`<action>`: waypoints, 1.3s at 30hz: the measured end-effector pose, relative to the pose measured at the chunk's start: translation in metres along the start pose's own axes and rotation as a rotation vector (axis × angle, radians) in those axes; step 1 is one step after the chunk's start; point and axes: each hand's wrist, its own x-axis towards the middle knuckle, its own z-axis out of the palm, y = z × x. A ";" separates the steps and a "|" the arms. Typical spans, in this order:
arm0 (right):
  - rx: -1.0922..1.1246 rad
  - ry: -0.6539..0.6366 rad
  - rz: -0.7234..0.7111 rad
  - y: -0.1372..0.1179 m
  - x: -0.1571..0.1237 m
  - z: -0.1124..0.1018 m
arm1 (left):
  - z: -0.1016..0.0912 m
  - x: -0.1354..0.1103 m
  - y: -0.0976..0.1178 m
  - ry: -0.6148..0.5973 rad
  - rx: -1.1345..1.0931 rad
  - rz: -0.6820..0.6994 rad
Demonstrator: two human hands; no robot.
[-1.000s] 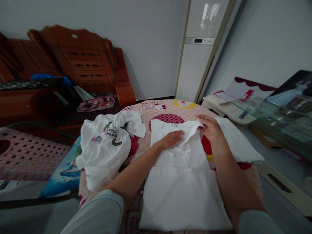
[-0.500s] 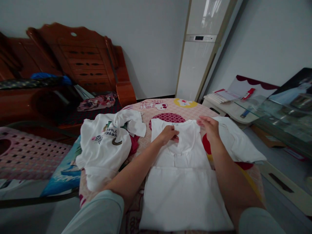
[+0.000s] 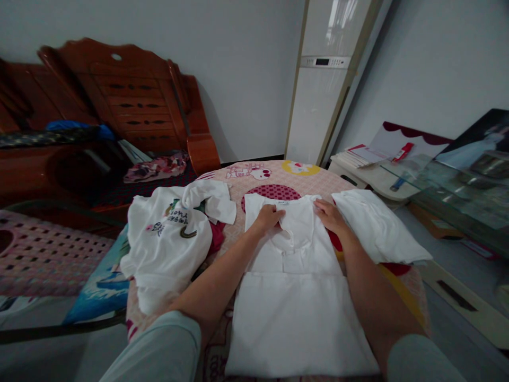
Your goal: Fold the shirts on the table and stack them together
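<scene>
Left hand (image 3: 270, 216) curled on the white polo shirt (image 3: 294, 313) collar, grip unclear | right hand (image 3: 330, 216) flat, open, holding nothing, on shirt's far shoulder | shirt spread on the tablecloth (image 3: 274, 172) | step, likely: flattening collar | next needs even pressure, no creases

One head-worn view looks forward and down, close over the round table (image 3: 401, 289); the far room, probably distorted, fills the upper frame.
</scene>
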 end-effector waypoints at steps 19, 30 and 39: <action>-0.205 -0.023 0.006 -0.003 -0.004 0.002 | -0.028 0.013 -0.006 0.036 0.566 0.126; 0.094 -0.633 -0.281 -0.159 -0.032 -0.059 | -0.026 0.017 -0.011 0.027 0.565 0.114; -0.596 -0.605 -0.212 -0.179 -0.042 -0.024 | -0.028 0.018 -0.014 0.013 0.510 0.132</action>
